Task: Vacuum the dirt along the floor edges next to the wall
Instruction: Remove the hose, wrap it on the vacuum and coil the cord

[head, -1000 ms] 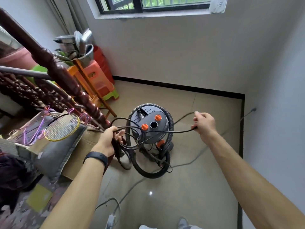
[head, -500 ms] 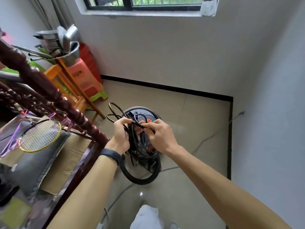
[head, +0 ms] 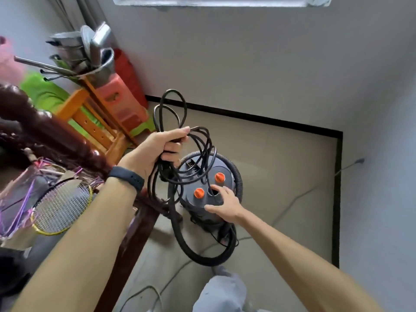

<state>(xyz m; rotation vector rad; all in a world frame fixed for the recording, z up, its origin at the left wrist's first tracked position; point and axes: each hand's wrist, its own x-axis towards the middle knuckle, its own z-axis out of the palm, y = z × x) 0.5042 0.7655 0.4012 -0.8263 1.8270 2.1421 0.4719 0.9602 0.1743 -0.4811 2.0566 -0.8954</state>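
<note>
Left hand is up high, fingers curled tight round a messy bundle of black cord, loops sticking out above and dangling below, and some strands trail down across the lid of the vacuum. The vacuum stands on the tiles beside the banister post, well short of the black skirting where the dirt is meant to be chased. Right hand lies on the lid with its fingers spread, gripping nothing. Trouble spots: those loose loops look ready to slip from the grip and knot, and the strands over the lid could catch on the orange knobs if the bundle is pulled upward. The hose curls on the floor near the person's foot, with a grey cable running off towards the wall, so a step forward might snag either and tug the machine over. Against half a second ago, both hands were bunched together on the cord above the vacuum; now the right has let go and dropped to the lid, while the left has carried the bundle up and away
</note>
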